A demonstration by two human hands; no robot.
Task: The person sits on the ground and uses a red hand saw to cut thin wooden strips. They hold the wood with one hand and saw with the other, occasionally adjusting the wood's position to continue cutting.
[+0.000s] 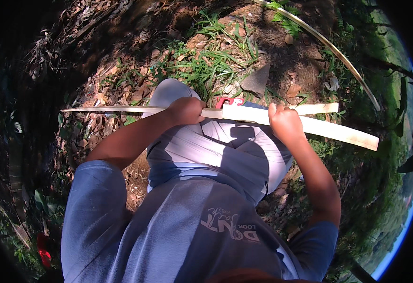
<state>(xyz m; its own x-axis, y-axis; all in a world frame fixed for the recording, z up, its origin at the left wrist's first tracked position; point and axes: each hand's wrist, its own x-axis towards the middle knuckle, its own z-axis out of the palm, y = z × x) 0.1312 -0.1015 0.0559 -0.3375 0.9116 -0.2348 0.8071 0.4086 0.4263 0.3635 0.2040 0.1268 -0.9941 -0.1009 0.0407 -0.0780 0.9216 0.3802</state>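
Observation:
Over my lap, my left hand (186,111) is closed round a narrow pale wooden strip (116,109) that reaches out to the left. My right hand (285,121) grips a wider pale wooden slat (341,131), thumb on top, its far end slanting down to the right. The slat's left end overlaps the strip between my hands. Another pale length (318,108) shows behind the slat at the right; whether it continues the narrow strip is hidden. Just beyond the slat lies a hand saw with a red handle (225,101), its blade mostly covered.
A long curved pale strip (333,49) lies on the ground at the upper right. A flat grey stone-like piece (256,81) sits past the saw. Grass (220,63) and dry leaves cover the soil ahead. Something red (43,250) is at the lower left.

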